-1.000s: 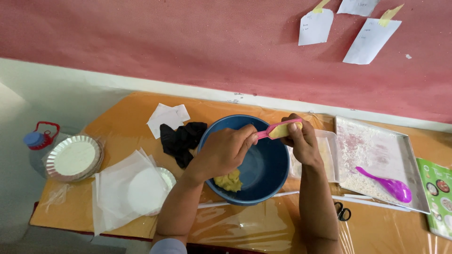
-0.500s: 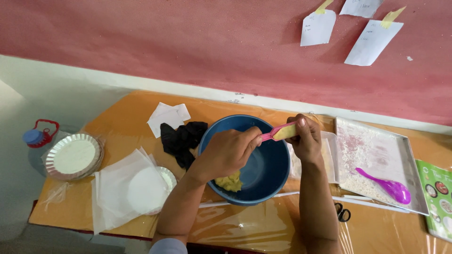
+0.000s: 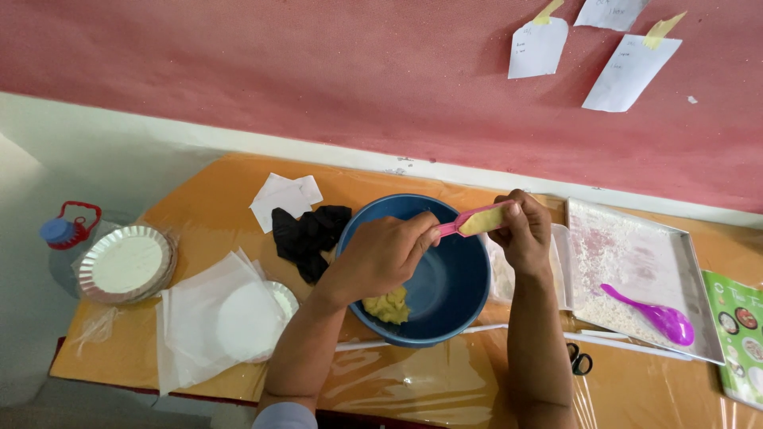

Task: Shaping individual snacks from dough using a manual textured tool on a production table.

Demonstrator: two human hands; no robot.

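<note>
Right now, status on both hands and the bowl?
Left hand and right hand both grip a pink spatula loaded with yellow dough, over the blue bowl. More dough in bowl. Nothing in the way.

On the red wall above the table we see three white paper notes: the left note (image 3: 538, 48) and the right note (image 3: 630, 71) hang by yellowish tape, while the middle note (image 3: 613, 12) is cut by the top edge. At the table's far right lies a green printed package (image 3: 742, 334) with round pictures.
</note>
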